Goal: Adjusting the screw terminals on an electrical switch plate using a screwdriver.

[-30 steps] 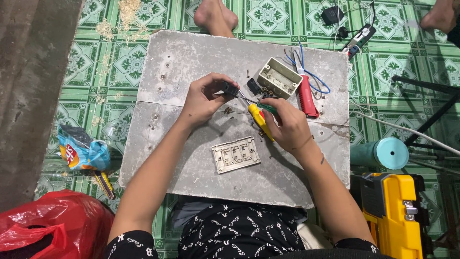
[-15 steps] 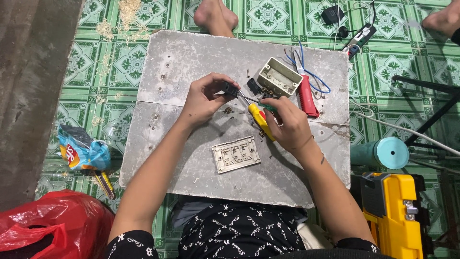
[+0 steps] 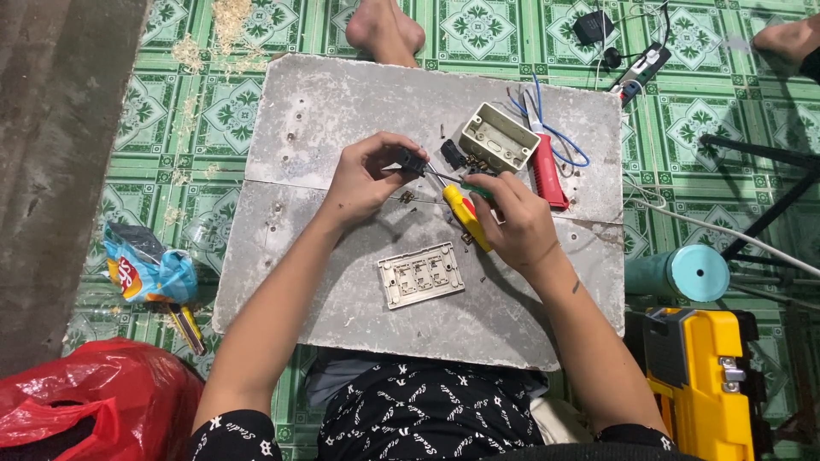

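While my left hand (image 3: pixel 363 179) pinches a small black switch module (image 3: pixel 410 160) just above frame centre, my right hand (image 3: pixel 517 224) grips the yellow-handled screwdriver (image 3: pixel 465 215). Its shaft slants up-left, tip meeting the module. Outward on the grey board (image 3: pixel 325 102) lie a switch plate (image 3: pixel 421 274) below and a wall box (image 3: pixel 498 137) upper right.

A flat board serves as the worktop (image 3: pixel 342 111), lying on the floor (image 3: pixel 726 119) in front of the seated person. On it, the switch plate (image 3: pixel 421 274) lies nearest the person, between the forearms; beyond it the left hand (image 3: pixel 363 179) and right hand (image 3: pixel 517 224) meet over a small part (image 3: pixel 412 160) and a screwdriver (image 3: pixel 461 209), and behind these sits the box (image 3: pixel 499 138) with a cutter (image 3: pixel 547 169) to its right. Off the worktop, a snack bag (image 3: pixel 145 271) and a plastic bag (image 3: pixel 85 405) lie to the left, a tool case (image 3: pixel 696 380) and a roll (image 3: pixel 679 273) to the right.
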